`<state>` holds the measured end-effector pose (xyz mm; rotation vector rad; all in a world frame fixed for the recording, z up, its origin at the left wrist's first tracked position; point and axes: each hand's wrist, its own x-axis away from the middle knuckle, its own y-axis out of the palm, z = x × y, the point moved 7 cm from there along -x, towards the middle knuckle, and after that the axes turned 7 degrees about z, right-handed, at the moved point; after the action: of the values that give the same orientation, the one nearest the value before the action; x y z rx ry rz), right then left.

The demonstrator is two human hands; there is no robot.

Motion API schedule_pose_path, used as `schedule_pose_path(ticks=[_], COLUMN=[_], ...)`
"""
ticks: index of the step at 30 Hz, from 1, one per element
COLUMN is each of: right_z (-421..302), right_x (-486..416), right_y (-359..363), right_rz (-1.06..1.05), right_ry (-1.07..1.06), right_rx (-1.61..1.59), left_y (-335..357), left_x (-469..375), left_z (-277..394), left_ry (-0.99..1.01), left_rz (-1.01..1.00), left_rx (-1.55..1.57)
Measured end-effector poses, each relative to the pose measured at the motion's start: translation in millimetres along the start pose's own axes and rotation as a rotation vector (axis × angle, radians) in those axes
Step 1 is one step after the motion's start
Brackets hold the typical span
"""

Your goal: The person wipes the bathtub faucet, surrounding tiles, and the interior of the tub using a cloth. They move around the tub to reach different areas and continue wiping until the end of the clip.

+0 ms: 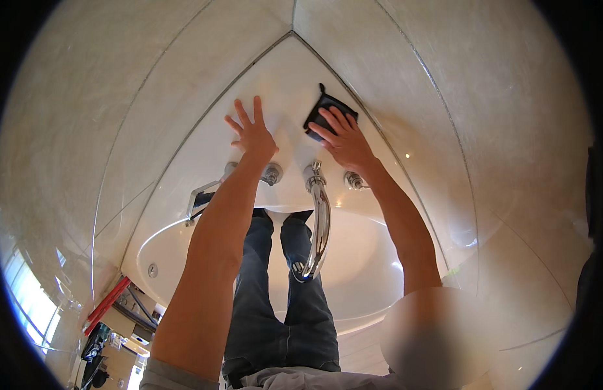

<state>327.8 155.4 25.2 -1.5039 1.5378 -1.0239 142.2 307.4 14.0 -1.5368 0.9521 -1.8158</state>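
My right hand (345,141) lies with spread fingers on a dark folded cloth (326,109), pressing it against the white corner deck of a bathtub (287,68) near the right wall joint. A small loop sticks up from one corner of the cloth. To the left, my left hand (254,131) rests on the same deck with its fingers apart and nothing in it. Below the hands stand a curved chrome spout (321,219), a chrome tap fitting (271,174) beside my left forearm and another chrome fitting (354,180) beneath my right wrist.
Glossy beige wall panels (477,122) meet in the corner above the deck. A chrome-framed item (199,197) is partly behind my left forearm. The basin (360,263) lies below, with a round fitting (152,270) at its left. A red object (106,304) and other items are at lower left.
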Motion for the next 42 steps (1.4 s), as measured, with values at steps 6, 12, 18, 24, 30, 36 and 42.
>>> schedule_pose_path(ticks=[6, 12, 18, 24, 30, 36, 42], right_z=[12, -75, -32, -88, -120, -10, -6], right_x=[-66, -86, -27, -69, -85, 13, 32], right_y=[5, 46, 3, 49, 64, -12, -8], right_rz=[0.104, -0.053, -0.354, -0.258, -0.346, -0.534, -0.452], right_ry=[0.090, -0.345, -0.301, -0.435, -0.481, -0.359, -0.327], right_rx=[-0.004, -0.054, -0.124, -0.120, -0.169, -0.002, 0.011], left_y=[-9, -27, -40, -54, -48, -59, -37], left_x=[-16, -77, -66, -63, -66, -58, -75], left_z=[7, -25, -70, -51, -58, -55, -68], left_ry=[0.024, 0.342, 0.553, 0.444, 0.458, 0.410, 0.450], left_rz=[-0.162, -0.371, -0.400, -0.499, -0.402, -0.467, -0.415], left_rx=[-0.091, -0.321, -0.199, -0.070, -0.055, -0.057, -0.030])
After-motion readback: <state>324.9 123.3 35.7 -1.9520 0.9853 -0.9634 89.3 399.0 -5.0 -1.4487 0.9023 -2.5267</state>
